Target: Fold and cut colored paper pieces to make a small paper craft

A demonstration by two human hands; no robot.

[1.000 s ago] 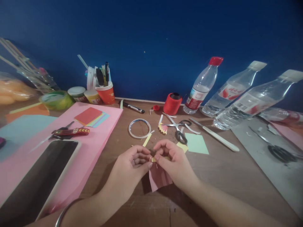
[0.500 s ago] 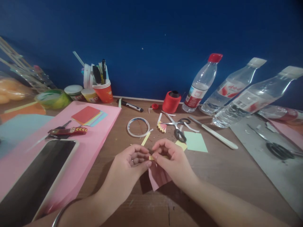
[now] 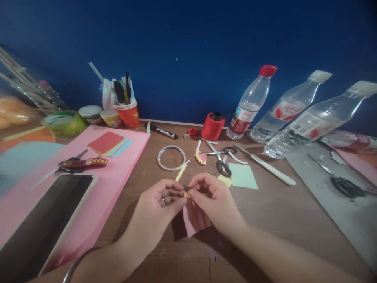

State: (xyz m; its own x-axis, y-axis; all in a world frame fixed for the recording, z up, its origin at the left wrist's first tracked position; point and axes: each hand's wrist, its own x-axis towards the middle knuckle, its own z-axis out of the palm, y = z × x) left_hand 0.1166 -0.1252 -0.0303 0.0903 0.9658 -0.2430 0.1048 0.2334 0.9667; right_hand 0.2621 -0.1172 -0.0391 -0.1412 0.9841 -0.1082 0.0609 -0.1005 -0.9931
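Between my two hands is a piece of pink paper [image 3: 194,221] with a narrow yellow strip [image 3: 187,195] along its top edge. My left hand [image 3: 161,208] pinches the left end of that edge between thumb and fingers. Opposite it, my right hand [image 3: 212,202] is closed on the paper, its thumb on the yellow strip. The pink sheet hangs below the fingertips, partly hidden by my right hand. Just beyond my hands lie black-handled scissors [image 3: 221,162], a small pleated pink and yellow paper piece [image 3: 201,158] and a green paper square [image 3: 243,175].
A tape roll [image 3: 171,158], a red thread spool [image 3: 213,126] and a white-handled knife [image 3: 272,169] lie farther back. Water bottles [image 3: 249,108] stand at the right rear. On the left, a phone [image 3: 50,220] and a red utility knife [image 3: 85,162] rest on pink paper [image 3: 123,173].
My hands keep their pinch on the pink paper in nearly the same place. The whole view has shifted very slightly; nothing else visibly differs.
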